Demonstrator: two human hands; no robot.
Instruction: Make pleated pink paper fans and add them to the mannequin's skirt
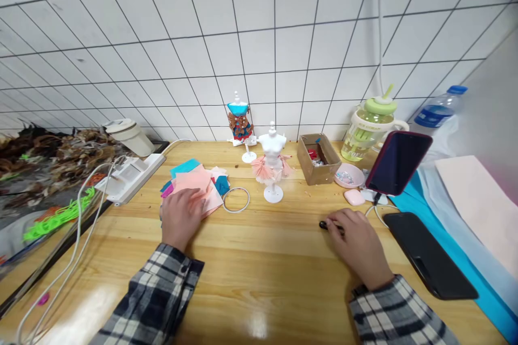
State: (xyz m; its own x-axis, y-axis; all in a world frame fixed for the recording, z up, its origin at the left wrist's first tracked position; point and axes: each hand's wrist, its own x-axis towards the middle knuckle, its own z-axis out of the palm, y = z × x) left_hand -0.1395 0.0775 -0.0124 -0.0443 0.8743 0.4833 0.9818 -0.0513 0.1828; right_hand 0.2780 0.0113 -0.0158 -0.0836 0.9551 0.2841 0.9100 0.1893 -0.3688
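Observation:
My left hand [181,218] lies palm down on the left edge of a pile of coloured fabric pieces [210,199], mostly pink with some blue and magenta; its fingers rest over the top pieces. On the right, my right hand [358,245] is closed around a small black object [323,225] near the tabletop, mostly covered by the fingers, its kind unclear. Between and beyond the hands stands a small white dress form [272,145] with pink gathered fabric [264,170] at its waist. Behind it is another dress form [239,121] in blue and brown cloth.
A white ring [237,200] lies by the pile. A cardboard box [319,172], a pink dish [349,176], a green-lidded bottle [366,129] and a propped phone [399,161] stand to the right. Another black phone [429,256] lies nearer. A power strip [135,178] with cables is left.

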